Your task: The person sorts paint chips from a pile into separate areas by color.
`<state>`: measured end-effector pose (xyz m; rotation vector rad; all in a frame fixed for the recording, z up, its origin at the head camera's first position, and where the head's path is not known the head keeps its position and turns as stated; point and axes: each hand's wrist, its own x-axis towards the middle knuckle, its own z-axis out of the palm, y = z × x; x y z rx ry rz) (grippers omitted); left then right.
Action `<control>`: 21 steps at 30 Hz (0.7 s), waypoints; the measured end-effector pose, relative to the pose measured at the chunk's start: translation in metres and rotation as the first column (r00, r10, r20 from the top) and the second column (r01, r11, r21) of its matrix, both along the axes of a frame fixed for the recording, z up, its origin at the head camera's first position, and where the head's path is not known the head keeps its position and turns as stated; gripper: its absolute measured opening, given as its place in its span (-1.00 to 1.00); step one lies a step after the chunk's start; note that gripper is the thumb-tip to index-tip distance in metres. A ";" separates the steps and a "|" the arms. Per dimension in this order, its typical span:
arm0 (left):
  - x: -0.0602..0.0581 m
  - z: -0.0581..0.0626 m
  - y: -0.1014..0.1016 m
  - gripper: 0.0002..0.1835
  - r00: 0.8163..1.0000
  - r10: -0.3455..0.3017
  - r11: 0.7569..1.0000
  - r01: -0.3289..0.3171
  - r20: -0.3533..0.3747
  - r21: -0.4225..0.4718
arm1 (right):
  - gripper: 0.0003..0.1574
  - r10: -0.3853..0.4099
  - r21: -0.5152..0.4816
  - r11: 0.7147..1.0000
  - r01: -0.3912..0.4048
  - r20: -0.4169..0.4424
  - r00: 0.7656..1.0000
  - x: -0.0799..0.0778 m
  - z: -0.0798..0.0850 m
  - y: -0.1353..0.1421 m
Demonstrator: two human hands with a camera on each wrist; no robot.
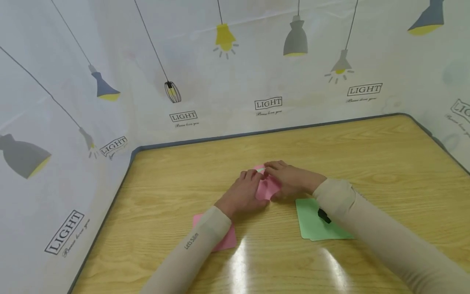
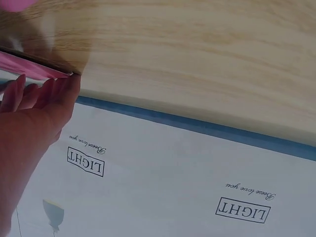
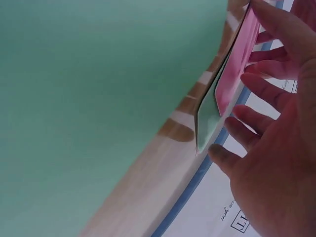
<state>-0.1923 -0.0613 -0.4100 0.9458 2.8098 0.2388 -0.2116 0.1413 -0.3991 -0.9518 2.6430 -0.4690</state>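
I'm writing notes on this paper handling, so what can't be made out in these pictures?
Head view: the left hand and right hand cover parts of the pink sheet between them.
Head view: the left sleeve hides part of the pink paper beneath it.
Head view: the right sleeve partly hides the green paper; the black object beside the sleeve is too small to identify.
Left wrist view: the left edge cuts off the pink sheet.
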 end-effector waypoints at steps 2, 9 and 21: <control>-0.001 -0.001 -0.002 -0.19 1.000 -0.021 1.000 0.021 -0.005 0.007 | 0.00 0.001 0.011 1.000 -0.002 0.013 1.000 0.000 0.000 -0.001; -0.003 -0.002 -0.006 -0.27 0.995 -0.098 0.994 0.099 -0.027 0.039 | -0.18 0.041 -0.032 0.999 -0.042 -0.032 0.999 -0.002 -0.003 -0.003; -0.001 -0.001 -0.005 -0.10 0.995 -0.095 0.995 0.095 0.014 -0.037 | -0.15 0.078 -0.017 0.997 -0.082 -0.172 0.982 0.004 -0.003 -0.005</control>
